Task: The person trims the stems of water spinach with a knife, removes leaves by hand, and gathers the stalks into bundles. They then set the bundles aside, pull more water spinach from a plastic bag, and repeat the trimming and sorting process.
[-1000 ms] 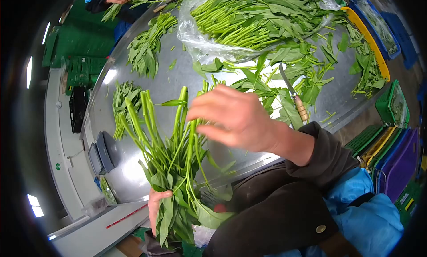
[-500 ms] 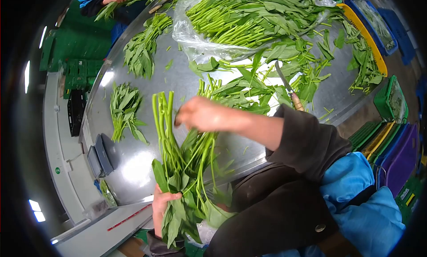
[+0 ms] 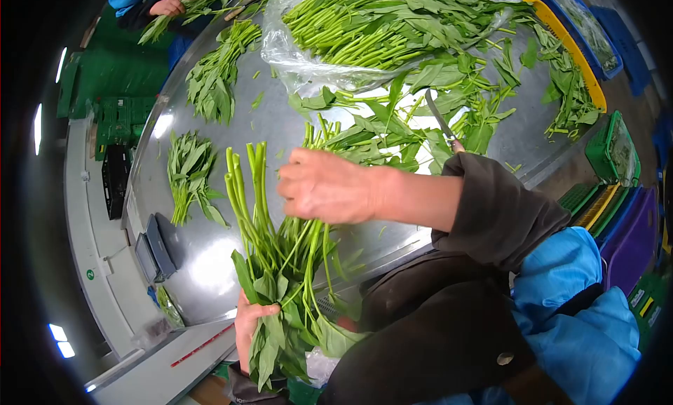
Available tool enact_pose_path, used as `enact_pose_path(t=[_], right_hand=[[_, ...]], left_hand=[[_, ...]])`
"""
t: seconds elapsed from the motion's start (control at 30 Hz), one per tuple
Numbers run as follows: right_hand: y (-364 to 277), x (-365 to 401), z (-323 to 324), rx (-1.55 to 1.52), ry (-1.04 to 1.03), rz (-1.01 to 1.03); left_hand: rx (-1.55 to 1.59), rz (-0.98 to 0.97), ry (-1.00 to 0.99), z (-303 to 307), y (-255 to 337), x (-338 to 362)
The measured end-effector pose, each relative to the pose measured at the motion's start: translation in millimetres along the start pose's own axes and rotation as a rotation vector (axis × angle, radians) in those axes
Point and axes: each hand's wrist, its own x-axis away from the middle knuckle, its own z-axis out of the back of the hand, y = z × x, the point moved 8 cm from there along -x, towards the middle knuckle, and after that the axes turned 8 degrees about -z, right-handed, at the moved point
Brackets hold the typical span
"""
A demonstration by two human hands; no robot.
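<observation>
My left hand [image 3: 247, 324] is wrapped round the leafy part of a bunch of green stems [image 3: 261, 223], whose cut ends point away from me. Just right of those ends, my right hand [image 3: 326, 185] is closed, its fingers curled over the upper stems; what it grips is too hidden to make out. Behind it lie loose leafy stems [image 3: 378, 135] on the metal table [image 3: 151, 187]. A curved knife [image 3: 439, 116] rests among them, its handle partly covered by my right sleeve.
A big heap of greens [image 3: 392, 26] lies on clear plastic at the back. Smaller bunches [image 3: 189, 170] are at the left. A yellow crate [image 3: 571, 51] stands at the right edge. Another person's hand [image 3: 170, 4] holds greens at the top left.
My right hand has moved slightly right and its fingers look more tightly closed. The stem ends in my left hand have tilted a little left. My right forearm now covers most of the knife handle.
</observation>
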Motion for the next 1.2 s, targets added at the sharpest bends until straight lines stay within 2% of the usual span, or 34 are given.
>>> enact_pose_path(t=[0.07, 0.13, 0.2, 0.27, 0.37, 0.5, 0.53, 0.6, 0.63, 0.7, 0.73, 0.77, 0.83, 0.9, 0.93, 1.03, 1.1, 1.17, 1.2], right_hand=[[10, 4, 29, -0.021, 0.279, 0.052], [50, 16, 52, 0.048, 0.530, -0.094], [108, 45, 79, 0.083, 0.617, -0.334], [148, 71, 71, 0.329, 0.308, -0.715], [115, 81, 34, 0.166, 0.395, -0.769], [54, 56, -57, -1.016, -0.402, -1.001], [54, 51, -71, -1.015, -0.394, -1.007], [55, 38, -86, -1.487, -0.043, -0.938], [56, 39, -89, -1.486, -0.044, -0.936], [61, 53, -88, -1.893, 0.004, -1.131], [65, 52, -90, -2.052, -0.163, -0.964], [70, 55, -84, -1.878, -0.256, -0.999], [104, 53, -33, -0.649, -0.082, -0.836], [136, 66, -21, 0.011, 0.052, -0.801], [144, 74, -24, -0.011, -0.075, -0.884], [98, 68, -12, -0.179, 0.026, -0.815], [61, 57, -17, -0.517, -0.265, -0.805], [19, 46, -41, -0.643, -0.448, -0.699], [-1, 43, -47, -0.886, -0.467, -0.654]], left_hand=[[0.026, -0.001, 0.001, -2, -1, 2], [0.135, -0.013, 0.003, -4, -2, 3], [0.198, -0.023, 0.008, 1, -8, 3], [0.235, 0.018, 0.021, 16, -24, 7], [0.383, -0.040, 0.060, -2, -23, 12], [0.393, -0.028, 0.007, 17, -38, 7], [0.399, -0.025, -0.007, 25, -43, 5], [0.431, 0.010, -0.036, 32, -48, 7], [0.469, 0.042, -0.061, 33, -50, 8], [0.548, 0.058, -0.081, 29, -49, 11], [0.568, 0.053, -0.088, 28, -48, 12], [0.575, 0.043, -0.094, 30, -50, 12], [0.580, 0.016, -0.103, 32, -51, 15], [0.583, -0.009, -0.109, 35, -54, 16], [0.589, -0.016, -0.118, 35, -54, 15], [0.583, -0.042, -0.134, 38, -55, 14], [0.585, -0.064, -0.141, 39, -55, 14], [0.573, -0.053, -0.139, 39, -56, 15], [0.573, -0.037, -0.137, 38, -55, 14]])
